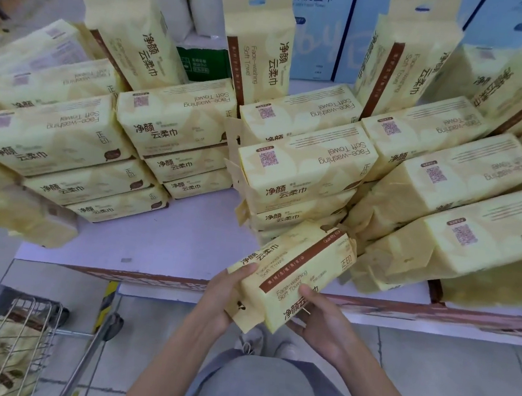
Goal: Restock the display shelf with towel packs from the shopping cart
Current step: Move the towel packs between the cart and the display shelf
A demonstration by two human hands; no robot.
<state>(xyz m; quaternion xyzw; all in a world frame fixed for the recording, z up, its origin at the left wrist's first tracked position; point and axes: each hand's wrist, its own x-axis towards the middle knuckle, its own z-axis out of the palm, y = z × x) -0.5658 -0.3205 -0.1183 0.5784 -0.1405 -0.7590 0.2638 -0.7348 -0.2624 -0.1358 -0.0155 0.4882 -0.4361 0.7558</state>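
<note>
Fingers [245,270] of both hands curl round a towel pack [302,264], left hand [222,301] cupping its near left corner, right hand [319,328] gripping the near right edge. The pack hangs over the front lip of the display shelf [166,242], its long axis slanting away and to the right, far end almost against the centre stack [302,170]. Bare shelf lies ahead and to the left, on the left hand's side, so a leftward swing looks likely. More packs wait in the shopping cart [43,329].
</note>
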